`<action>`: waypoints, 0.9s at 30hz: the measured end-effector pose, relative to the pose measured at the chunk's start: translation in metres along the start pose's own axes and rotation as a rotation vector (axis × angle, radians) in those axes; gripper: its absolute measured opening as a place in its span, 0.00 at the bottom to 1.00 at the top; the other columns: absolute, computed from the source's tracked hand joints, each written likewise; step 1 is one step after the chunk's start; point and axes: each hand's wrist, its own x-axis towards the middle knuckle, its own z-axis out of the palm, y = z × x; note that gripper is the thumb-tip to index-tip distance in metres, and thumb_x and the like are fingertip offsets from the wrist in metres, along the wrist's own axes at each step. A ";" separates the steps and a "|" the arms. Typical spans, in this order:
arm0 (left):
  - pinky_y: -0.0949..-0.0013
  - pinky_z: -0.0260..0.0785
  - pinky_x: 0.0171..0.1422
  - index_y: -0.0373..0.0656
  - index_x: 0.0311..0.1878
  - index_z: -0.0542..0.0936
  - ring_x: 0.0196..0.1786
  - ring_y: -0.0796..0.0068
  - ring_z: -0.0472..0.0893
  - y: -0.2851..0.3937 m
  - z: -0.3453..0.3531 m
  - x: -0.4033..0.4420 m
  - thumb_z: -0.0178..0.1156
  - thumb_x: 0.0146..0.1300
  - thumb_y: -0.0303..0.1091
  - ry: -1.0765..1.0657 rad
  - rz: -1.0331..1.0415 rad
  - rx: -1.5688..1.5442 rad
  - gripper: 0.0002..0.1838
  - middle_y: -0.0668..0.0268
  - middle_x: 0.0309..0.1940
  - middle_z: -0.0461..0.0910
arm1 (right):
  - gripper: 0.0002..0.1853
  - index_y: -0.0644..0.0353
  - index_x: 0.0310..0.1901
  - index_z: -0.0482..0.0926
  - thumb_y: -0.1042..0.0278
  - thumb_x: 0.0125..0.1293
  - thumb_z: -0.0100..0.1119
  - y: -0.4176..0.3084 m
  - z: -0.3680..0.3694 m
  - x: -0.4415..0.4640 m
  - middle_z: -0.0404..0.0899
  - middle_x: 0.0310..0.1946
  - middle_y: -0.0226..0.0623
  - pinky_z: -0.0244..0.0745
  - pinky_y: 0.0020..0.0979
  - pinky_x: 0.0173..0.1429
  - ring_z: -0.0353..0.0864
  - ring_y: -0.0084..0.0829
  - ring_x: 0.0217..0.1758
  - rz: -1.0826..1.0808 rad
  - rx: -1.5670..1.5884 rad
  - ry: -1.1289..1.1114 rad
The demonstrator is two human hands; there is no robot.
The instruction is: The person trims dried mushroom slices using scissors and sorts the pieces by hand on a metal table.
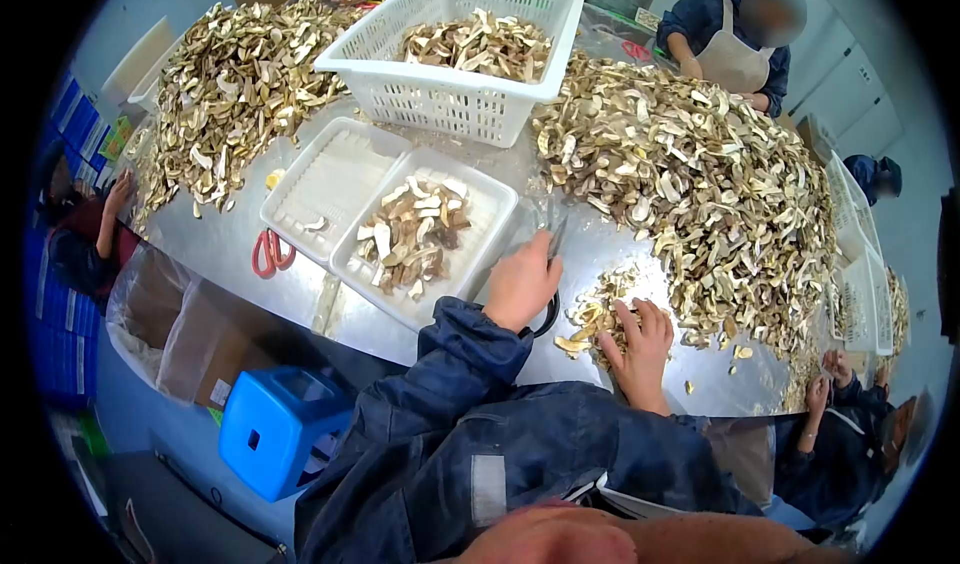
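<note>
My left hand (524, 282) is closed around a pair of scissors (550, 316). Their dark handle loop shows beside my wrist, and the metal blades point away from me, partly hidden by my fingers. My right hand (642, 348) lies palm down with fingers spread on a small heap of dried mushroom slices (592, 316) on the metal table (545, 364). Left of my left hand stands a white tray (505, 206) with mushroom slices (412, 232) in it. A second white tray (345, 149) beside it holds one small piece.
Large mushroom piles (690, 184) cover the right and far left. A white perforated basket (430, 104) with slices stands behind the trays. Red-handled scissors (272, 254) lie at left. A blue stool (275, 434) stands below the table edge. Co-workers (735, 39) work around the table.
</note>
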 end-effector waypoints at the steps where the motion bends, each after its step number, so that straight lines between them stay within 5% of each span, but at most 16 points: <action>1: 0.44 0.75 0.42 0.41 0.54 0.74 0.37 0.40 0.84 0.001 -0.001 0.000 0.59 0.68 0.40 -0.011 -0.013 -0.005 0.17 0.47 0.35 0.84 | 0.27 0.51 0.62 0.80 0.48 0.65 0.67 0.000 0.000 0.001 0.73 0.61 0.44 0.55 0.53 0.76 0.68 0.47 0.69 -0.003 -0.003 0.002; 19: 0.45 0.75 0.45 0.41 0.58 0.76 0.40 0.40 0.83 0.001 0.003 0.001 0.59 0.69 0.41 -0.048 -0.057 0.030 0.19 0.47 0.39 0.85 | 0.27 0.57 0.64 0.76 0.55 0.66 0.65 0.003 0.004 0.001 0.71 0.64 0.49 0.57 0.51 0.73 0.66 0.51 0.69 0.045 0.010 -0.024; 27: 0.47 0.75 0.48 0.43 0.64 0.72 0.46 0.43 0.82 0.004 0.004 0.000 0.63 0.65 0.37 0.035 0.009 0.006 0.25 0.50 0.51 0.80 | 0.28 0.55 0.62 0.78 0.54 0.63 0.67 0.006 0.006 -0.003 0.71 0.63 0.47 0.58 0.52 0.72 0.67 0.50 0.68 0.075 0.047 0.007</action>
